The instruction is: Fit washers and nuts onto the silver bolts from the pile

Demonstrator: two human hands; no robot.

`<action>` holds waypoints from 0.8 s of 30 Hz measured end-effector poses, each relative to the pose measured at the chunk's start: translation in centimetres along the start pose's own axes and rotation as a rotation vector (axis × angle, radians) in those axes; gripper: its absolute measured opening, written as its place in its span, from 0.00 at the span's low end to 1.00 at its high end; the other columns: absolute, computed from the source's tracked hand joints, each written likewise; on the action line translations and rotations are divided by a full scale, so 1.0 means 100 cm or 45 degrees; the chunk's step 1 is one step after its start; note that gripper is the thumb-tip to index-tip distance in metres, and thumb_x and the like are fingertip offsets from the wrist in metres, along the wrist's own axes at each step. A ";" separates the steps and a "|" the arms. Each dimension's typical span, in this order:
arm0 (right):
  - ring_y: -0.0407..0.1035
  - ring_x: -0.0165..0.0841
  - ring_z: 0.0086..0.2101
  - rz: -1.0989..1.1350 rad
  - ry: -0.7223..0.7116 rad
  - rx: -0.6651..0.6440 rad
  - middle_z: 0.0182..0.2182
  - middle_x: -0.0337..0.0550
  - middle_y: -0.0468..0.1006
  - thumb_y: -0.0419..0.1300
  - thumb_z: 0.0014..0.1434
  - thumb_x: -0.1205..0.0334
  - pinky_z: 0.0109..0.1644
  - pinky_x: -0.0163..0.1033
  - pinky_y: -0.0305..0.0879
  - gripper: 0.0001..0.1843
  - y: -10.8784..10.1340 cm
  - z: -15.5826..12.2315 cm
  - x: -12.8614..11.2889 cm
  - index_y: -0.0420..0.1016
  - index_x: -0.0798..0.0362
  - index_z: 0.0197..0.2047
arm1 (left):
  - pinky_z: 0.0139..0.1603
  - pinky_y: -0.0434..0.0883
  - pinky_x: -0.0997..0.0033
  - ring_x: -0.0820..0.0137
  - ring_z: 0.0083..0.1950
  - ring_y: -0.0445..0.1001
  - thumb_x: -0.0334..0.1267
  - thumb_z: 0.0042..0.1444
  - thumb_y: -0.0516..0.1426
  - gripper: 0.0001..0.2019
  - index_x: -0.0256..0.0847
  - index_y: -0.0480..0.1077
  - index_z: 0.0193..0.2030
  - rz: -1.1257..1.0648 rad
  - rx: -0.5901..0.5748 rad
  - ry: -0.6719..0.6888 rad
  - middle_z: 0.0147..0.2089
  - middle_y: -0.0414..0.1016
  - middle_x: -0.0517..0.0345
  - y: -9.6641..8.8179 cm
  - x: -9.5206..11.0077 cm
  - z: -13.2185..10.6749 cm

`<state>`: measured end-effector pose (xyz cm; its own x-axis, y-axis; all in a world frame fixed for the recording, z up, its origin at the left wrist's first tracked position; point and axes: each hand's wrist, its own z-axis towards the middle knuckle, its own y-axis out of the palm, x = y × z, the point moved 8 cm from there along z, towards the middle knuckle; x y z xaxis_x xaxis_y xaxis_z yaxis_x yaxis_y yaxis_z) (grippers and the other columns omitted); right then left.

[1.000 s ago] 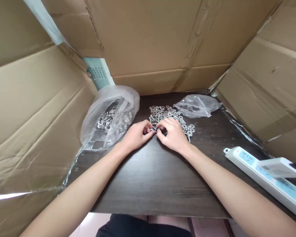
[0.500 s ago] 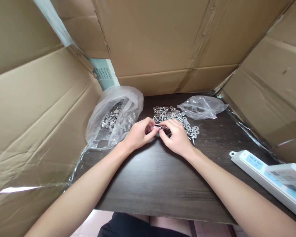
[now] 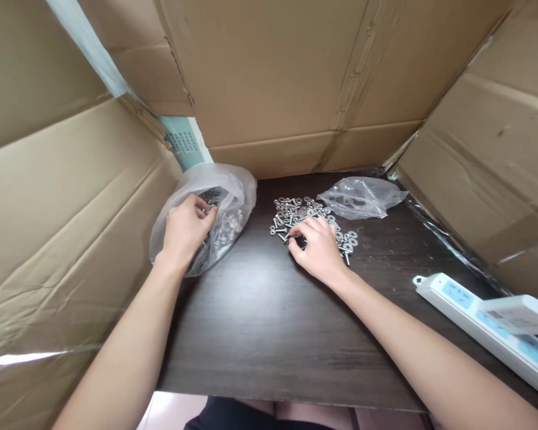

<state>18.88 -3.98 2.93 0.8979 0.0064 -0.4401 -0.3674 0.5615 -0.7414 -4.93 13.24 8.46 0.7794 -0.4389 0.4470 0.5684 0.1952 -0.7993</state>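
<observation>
Left hand [image 3: 186, 230] has moved since the earlier frame: then its fingertips met those of the right hand [image 3: 318, 245], and now it is at the mouth of the bag [image 3: 242, 182]. The right hand stays at the near side of the pile [image 3: 296, 210]. From my distant seat I see the left thumb and fingers close together, but whether they pinch something, I cannot tell. The right hand is curled, thumb near forefinger; what may be between the tips is too small for me to tell. The pile, made of bolts [image 3: 281, 230] and washers [image 3: 350, 242], lies in the middle of the table [image 3: 269, 334], between the bag and the flat bag [image 3: 363, 197].

As I judge, the left hand could catch the bag's soft rim, and so drag it and spill the metal parts [image 3: 233, 224]. The right fingers are so near the pile that a careless push could scatter loose bolts.

For room, the left wall [image 3: 80, 197] stands close beside the bag, so I have little space outward there. Toward the table's near edge the room is wide. On the right, the power strip [image 3: 466, 310] limits my right elbow.
</observation>
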 end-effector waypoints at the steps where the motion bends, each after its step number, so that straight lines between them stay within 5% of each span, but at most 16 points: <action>1: 0.67 0.46 0.45 0.000 0.009 0.005 0.38 0.46 0.80 0.60 0.60 0.65 0.48 0.49 0.54 0.04 0.000 0.000 0.001 0.76 0.50 0.35 | 0.39 0.70 0.65 0.60 0.35 0.79 0.44 0.57 0.63 0.08 0.43 0.74 0.39 0.008 0.011 0.025 0.29 0.79 0.58 0.001 0.003 -0.002; 6: 0.67 0.46 0.45 0.001 0.032 0.050 0.39 0.46 0.80 0.60 0.60 0.65 0.49 0.51 0.56 0.05 -0.003 0.002 0.005 0.77 0.50 0.37 | 0.36 0.68 0.69 0.67 0.30 0.75 0.43 0.65 0.54 0.10 0.42 0.75 0.41 -0.079 0.223 0.377 0.27 0.75 0.59 -0.008 0.053 -0.030; 9: 0.66 0.48 0.47 -0.021 0.002 0.069 0.41 0.48 0.80 0.60 0.61 0.64 0.50 0.53 0.57 0.08 -0.003 0.001 0.003 0.80 0.49 0.41 | 0.37 0.70 0.71 0.70 0.31 0.75 0.41 0.68 0.52 0.11 0.42 0.75 0.43 -0.237 -0.020 0.758 0.31 0.77 0.59 0.019 0.098 -0.062; 11: 0.65 0.49 0.49 -0.047 -0.028 0.065 0.44 0.50 0.79 0.59 0.62 0.63 0.51 0.54 0.58 0.10 -0.002 0.000 0.001 0.81 0.50 0.45 | 0.40 0.72 0.69 0.67 0.37 0.78 0.41 0.69 0.52 0.11 0.42 0.74 0.48 -0.252 -0.198 0.861 0.36 0.79 0.56 0.043 0.116 -0.079; 15: 0.63 0.52 0.55 -0.101 -0.078 -0.005 0.53 0.52 0.78 0.58 0.64 0.63 0.56 0.58 0.58 0.16 0.003 -0.002 -0.006 0.81 0.51 0.51 | 0.54 0.75 0.59 0.58 0.52 0.76 0.37 0.67 0.54 0.16 0.38 0.69 0.59 -0.173 -0.324 0.820 0.52 0.77 0.47 0.075 0.121 -0.086; 24: 0.61 0.55 0.57 -0.078 -0.119 -0.088 0.54 0.52 0.80 0.58 0.65 0.62 0.57 0.61 0.56 0.15 0.008 -0.003 -0.008 0.82 0.51 0.51 | 0.69 0.68 0.52 0.54 0.70 0.67 0.34 0.64 0.54 0.25 0.38 0.65 0.68 -0.200 -0.453 0.765 0.70 0.69 0.45 0.088 0.114 -0.081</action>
<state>17.82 -3.79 2.51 0.9368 0.0529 -0.3459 -0.3240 0.5046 -0.8003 6.85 2.81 3.23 0.3571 -0.8656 0.3511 0.4616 -0.1633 -0.8719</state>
